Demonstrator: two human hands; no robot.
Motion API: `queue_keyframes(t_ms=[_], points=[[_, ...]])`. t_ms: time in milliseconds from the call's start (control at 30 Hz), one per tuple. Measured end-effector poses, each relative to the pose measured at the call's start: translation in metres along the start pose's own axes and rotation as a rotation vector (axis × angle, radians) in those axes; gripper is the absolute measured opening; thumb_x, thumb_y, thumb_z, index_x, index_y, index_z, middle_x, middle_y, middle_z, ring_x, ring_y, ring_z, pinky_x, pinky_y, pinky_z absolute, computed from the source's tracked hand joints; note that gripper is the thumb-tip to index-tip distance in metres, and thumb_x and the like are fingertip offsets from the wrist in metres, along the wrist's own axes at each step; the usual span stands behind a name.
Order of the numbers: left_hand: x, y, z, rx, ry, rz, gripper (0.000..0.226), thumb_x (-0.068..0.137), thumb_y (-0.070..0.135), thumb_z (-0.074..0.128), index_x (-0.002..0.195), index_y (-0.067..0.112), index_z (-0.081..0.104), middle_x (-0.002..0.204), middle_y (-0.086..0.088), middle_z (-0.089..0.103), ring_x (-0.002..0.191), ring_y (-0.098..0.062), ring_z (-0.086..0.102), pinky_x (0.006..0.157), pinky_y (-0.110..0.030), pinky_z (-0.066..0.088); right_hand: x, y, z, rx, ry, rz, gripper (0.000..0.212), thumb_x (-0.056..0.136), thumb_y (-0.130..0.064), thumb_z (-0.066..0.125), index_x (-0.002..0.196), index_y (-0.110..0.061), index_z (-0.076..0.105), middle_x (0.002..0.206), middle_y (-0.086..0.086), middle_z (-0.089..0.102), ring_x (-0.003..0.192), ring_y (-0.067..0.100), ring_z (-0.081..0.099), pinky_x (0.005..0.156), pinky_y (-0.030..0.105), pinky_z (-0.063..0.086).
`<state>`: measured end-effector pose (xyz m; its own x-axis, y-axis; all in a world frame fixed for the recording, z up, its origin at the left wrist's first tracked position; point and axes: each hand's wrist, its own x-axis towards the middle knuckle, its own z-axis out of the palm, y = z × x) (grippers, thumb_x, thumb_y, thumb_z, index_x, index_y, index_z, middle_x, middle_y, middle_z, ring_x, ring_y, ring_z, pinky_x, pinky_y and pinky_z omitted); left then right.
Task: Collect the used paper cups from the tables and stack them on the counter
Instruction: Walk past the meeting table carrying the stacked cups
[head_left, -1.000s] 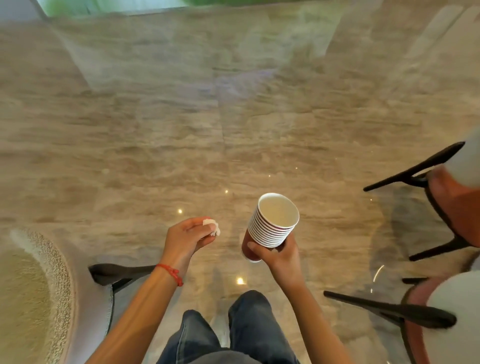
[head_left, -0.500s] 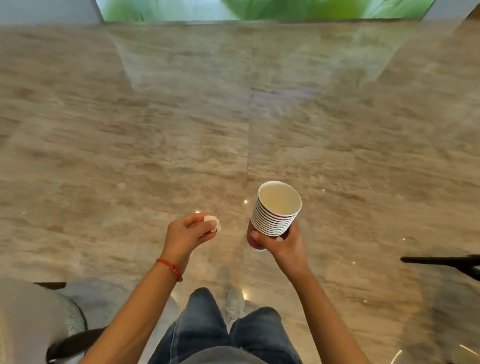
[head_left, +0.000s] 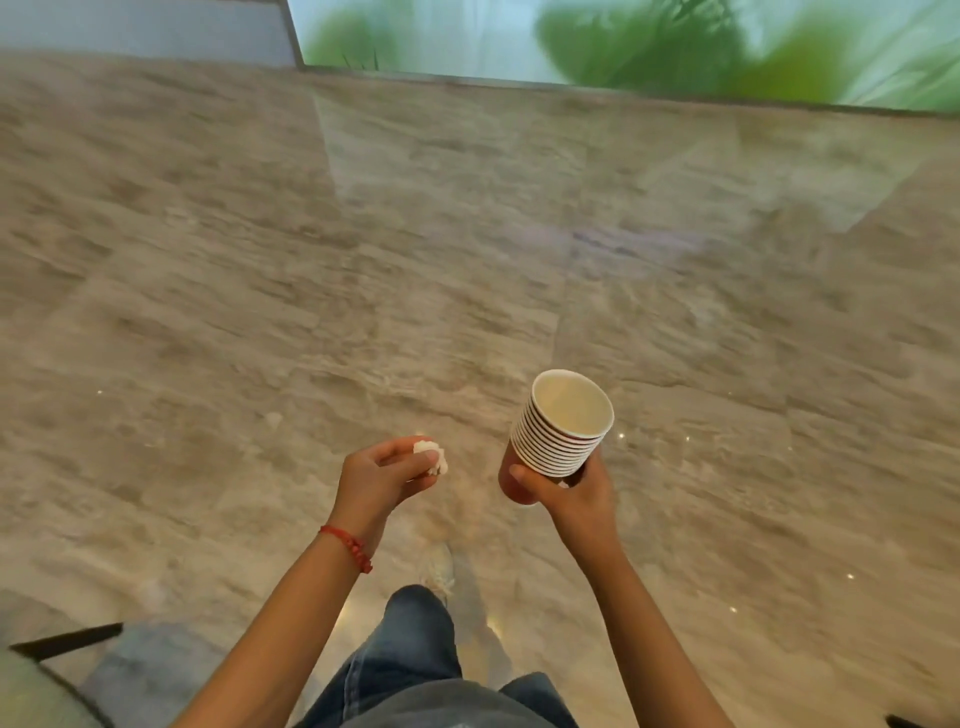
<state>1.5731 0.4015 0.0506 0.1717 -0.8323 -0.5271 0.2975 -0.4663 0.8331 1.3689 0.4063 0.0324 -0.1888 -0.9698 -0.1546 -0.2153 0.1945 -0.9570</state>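
A stack of several nested paper cups (head_left: 563, 426), white inside with a dark red outer wall, is held upright by my right hand (head_left: 571, 491), whose fingers curl round the lowest cup. To its left, my left hand (head_left: 382, 475) pinches a small crumpled white tissue (head_left: 431, 456) between thumb and fingertips. A red cord bracelet sits on the left wrist. Both hands are raised over the floor in front of my legs. No table or counter is in view.
Polished beige marble floor (head_left: 467, 260) fills the view. A glass wall (head_left: 623, 36) with green plants behind it runs along the far edge. A dark chair leg (head_left: 67, 642) shows at the lower left corner.
I have walked forward across the floor; the chairs at right and the rug at left have dropped out of view and the glass wall has come closer. Both hands keep their holds.
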Motion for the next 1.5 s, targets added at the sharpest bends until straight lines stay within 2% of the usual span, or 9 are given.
queue_keyframes(t_ms=[133,367,667,800,900,1033,1133,1333,1500], points=[[0.051,0.038,-0.003,-0.012,0.017,0.011,0.012,0.076,-0.003,0.069,0.082,0.007,0.072,0.073,-0.006,0.073,0.07,-0.014,0.07,0.062,-0.019,0.055,0.06,-0.023,0.028,-0.027,-0.047,-0.027,0.058,0.065,-0.008,0.084,0.106,-0.033,0.051,0.099,-0.014,0.065,0.089,-0.006,0.062,0.069,0.01,0.049],[0.122,0.086,-0.016,-0.061,0.114,0.036,0.012,0.076,-0.002,0.069,0.084,0.006,0.071,0.081,-0.01,0.071,0.076,-0.017,0.068,0.063,-0.02,0.056,0.146,-0.046,0.074,-0.047,-0.19,-0.028,0.065,0.064,-0.018,0.084,0.12,-0.019,0.052,0.105,-0.013,0.065,0.094,-0.003,0.062,0.072,0.016,0.051],[0.177,0.124,-0.041,-0.269,0.449,0.084,0.013,0.077,-0.004,0.068,0.088,0.002,0.07,0.079,-0.01,0.069,0.075,-0.018,0.065,0.067,-0.023,0.058,0.263,-0.085,0.158,-0.095,-0.553,-0.105,0.057,0.063,-0.016,0.085,0.101,-0.042,0.051,0.096,-0.022,0.066,0.09,-0.007,0.062,0.067,0.013,0.051],[0.183,0.138,-0.057,-0.374,0.617,0.127,0.012,0.077,-0.003,0.068,0.081,0.008,0.071,0.073,-0.004,0.072,0.07,-0.013,0.068,0.065,-0.022,0.058,0.297,-0.105,0.2,-0.123,-0.752,-0.122,0.065,0.056,-0.032,0.086,0.107,-0.045,0.048,0.095,-0.031,0.063,0.089,-0.013,0.059,0.064,0.006,0.048],[0.179,0.142,-0.072,-0.452,0.725,0.167,0.013,0.077,-0.003,0.067,0.08,0.009,0.072,0.07,-0.001,0.074,0.068,-0.011,0.07,0.062,-0.019,0.056,0.311,-0.118,0.234,-0.153,-0.904,-0.157,0.077,0.051,-0.045,0.083,0.12,-0.034,0.049,0.102,-0.021,0.066,0.093,-0.005,0.062,0.068,0.013,0.052],[0.167,0.138,-0.098,-0.528,0.884,0.174,0.016,0.077,-0.004,0.067,0.076,0.011,0.072,0.067,-0.001,0.073,0.066,-0.011,0.07,0.06,-0.019,0.056,0.314,-0.129,0.289,-0.192,-1.08,-0.2,0.068,0.058,-0.025,0.087,0.118,-0.02,0.055,0.1,-0.009,0.069,0.091,0.005,0.066,0.071,0.021,0.054],[0.161,0.136,-0.127,-0.563,1.002,0.165,0.013,0.078,-0.003,0.067,0.079,0.01,0.071,0.067,0.0,0.073,0.065,-0.011,0.07,0.06,-0.019,0.056,0.305,-0.135,0.332,-0.19,-1.183,-0.205,0.071,0.052,-0.036,0.084,0.115,-0.018,0.056,0.1,-0.005,0.07,0.091,0.009,0.066,0.073,0.024,0.054],[0.17,0.15,-0.205,-0.605,1.134,0.179,0.01,0.078,-0.001,0.067,0.082,0.008,0.07,0.077,-0.005,0.071,0.068,-0.012,0.069,0.063,-0.021,0.057,0.282,-0.146,0.434,-0.215,-1.275,-0.232,0.075,0.047,-0.046,0.082,0.113,-0.022,0.056,0.098,-0.01,0.069,0.089,0.003,0.065,0.071,0.02,0.053],[0.185,0.179,-0.3,-0.663,1.153,0.208,0.009,0.079,-0.004,0.065,0.083,0.004,0.068,0.068,-0.002,0.07,0.063,-0.01,0.069,0.061,-0.021,0.057,0.26,-0.164,0.54,-0.239,-1.321,-0.262,0.069,0.052,-0.038,0.083,0.113,-0.019,0.057,0.096,-0.009,0.069,0.089,0.005,0.065,0.07,0.021,0.052]])
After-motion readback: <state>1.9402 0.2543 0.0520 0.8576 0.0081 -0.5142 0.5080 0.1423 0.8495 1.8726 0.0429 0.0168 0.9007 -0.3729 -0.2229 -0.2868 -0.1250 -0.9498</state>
